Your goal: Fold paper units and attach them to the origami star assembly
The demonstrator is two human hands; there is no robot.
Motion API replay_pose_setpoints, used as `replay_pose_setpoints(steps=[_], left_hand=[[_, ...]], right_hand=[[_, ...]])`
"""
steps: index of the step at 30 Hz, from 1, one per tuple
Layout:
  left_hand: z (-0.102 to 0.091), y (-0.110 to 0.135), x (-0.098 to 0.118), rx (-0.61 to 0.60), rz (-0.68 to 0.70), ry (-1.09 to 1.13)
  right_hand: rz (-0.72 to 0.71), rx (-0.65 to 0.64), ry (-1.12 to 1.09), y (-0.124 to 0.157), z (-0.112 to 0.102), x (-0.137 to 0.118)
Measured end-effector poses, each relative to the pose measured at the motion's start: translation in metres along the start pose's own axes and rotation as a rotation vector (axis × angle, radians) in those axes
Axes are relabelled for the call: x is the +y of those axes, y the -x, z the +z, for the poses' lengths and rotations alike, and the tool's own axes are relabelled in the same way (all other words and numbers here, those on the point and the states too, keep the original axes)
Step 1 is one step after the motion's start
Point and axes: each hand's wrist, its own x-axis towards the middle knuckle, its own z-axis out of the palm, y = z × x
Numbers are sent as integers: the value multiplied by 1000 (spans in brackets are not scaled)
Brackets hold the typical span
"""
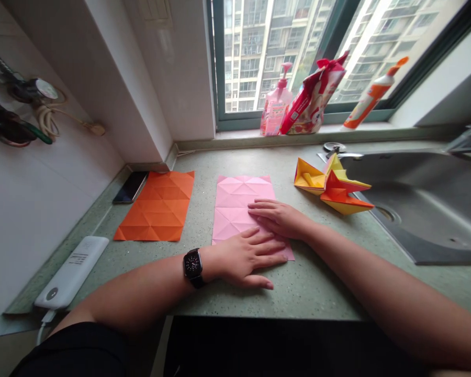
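A creased sheet of pink paper [233, 201] lies flat on the green speckled countertop in front of me. My left hand [245, 259] rests palm down over its near edge, fingers spread and pointing right; a black watch is on that wrist. My right hand [280, 217] lies on the sheet's right side with its fingers stretched out to the left, just beyond the left fingertips. Both hands cover the lower right part of the pink paper. To the left lies an orange sheet of paper [160, 204] with a similar grid of folds.
Folded yellow and orange paper shapes [332, 186] stand by the steel sink [424, 251] on the right. A phone [131, 187] touches the orange sheet, and a white power bank [73, 272] with a cable lies at left. A pink pump bottle [275, 110] stands on the windowsill.
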Motion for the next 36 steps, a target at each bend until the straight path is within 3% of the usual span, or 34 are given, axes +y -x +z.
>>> replay_pose_setpoints(steps=[4,8,14,19,23,28,33,36], left_hand=[[1,0,1,9,-24,0],[0,-1,2,-2,-19,-4],[-4,-3,5,-47,-44,-14],[-6,-3,7,1,-42,-47],[-8,-3,8,17,-45,-47],[-6,-2,7,-26,-58,-55],[-5,-2,5,-37,-54,-55],[-5,-1,4,-44,-50,-38]], right_hand=[[3,-22,-26,-7,2,-1],[-31,-135,-3,-25,5,7],[-48,-230,92,-88,29,30],[-23,-236,150,-147,55,48],[11,-228,190,-174,62,65],[177,-160,281,-175,51,89],[513,78,408,-156,17,106],[437,229,426,-141,-4,92]])
